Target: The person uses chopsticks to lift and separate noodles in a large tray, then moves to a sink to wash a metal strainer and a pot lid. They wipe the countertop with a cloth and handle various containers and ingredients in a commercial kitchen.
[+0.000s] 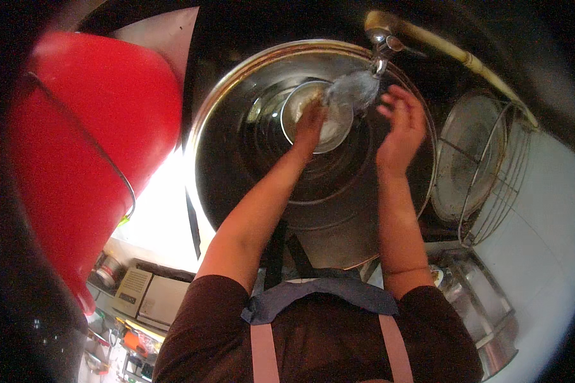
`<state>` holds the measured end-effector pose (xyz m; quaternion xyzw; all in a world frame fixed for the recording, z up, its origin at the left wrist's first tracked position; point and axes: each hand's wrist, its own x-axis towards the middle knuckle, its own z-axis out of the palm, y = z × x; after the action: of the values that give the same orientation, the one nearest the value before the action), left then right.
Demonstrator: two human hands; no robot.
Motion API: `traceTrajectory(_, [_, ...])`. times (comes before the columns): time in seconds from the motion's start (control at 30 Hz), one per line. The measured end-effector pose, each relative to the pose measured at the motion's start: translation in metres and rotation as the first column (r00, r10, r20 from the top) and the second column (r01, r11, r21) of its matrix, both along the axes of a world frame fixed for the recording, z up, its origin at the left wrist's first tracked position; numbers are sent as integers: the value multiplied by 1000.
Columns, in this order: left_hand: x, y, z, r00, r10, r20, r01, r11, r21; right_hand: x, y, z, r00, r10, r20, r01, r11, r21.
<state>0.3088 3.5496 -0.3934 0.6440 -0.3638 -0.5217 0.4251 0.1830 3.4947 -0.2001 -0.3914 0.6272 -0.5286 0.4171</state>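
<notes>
A round metal bowl (335, 134) sits low inside a large, deep round metal basin (220, 148). My left hand (310, 119) reaches down into the bowl, its fingers blurred and pointing inward; whether they grip anything does not show. Water (353, 91) splashes from a metal faucet (379, 62) towards the far right part of the bowl. Just below the faucet, inside the basin's right side, my right hand (402, 127) is raised with fingers apart and holds nothing. Pale contents or wet sheen show at the bowl's bottom, too blurred to name.
A large red plastic bucket (110, 115) with a wire handle looms at the left. To the right, a round metal lid or tray (469, 153) leans beside a wire rack (508, 177) against pale tiles. A bamboo-like pole (460, 57) runs behind the faucet.
</notes>
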Motion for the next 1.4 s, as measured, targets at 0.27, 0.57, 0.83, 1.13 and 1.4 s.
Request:
traceTrajectory(0.27, [-36,-77,93,581,-2,-814,194,972,135,-16,2,-127,-96,-57,994,-196,980,38])
traceTrajectory(0.57, [-30,-88,46,388,52,-920,351,915,199,24,27,-98,624,-110,773,-82,975,205])
traceTrajectory(0.83, [-48,-79,82,662,204,-721,105,927,359,13,3,-129,961,155,-230,-158,987,6])
traceTrajectory(1.13, [-43,-54,56,750,112,-652,145,933,328,47,36,-98,885,-142,443,-84,887,454])
traceTrajectory(1.4, [-53,-41,117,915,27,-402,117,938,327,18,-3,-74,810,-288,510,-111,779,617])
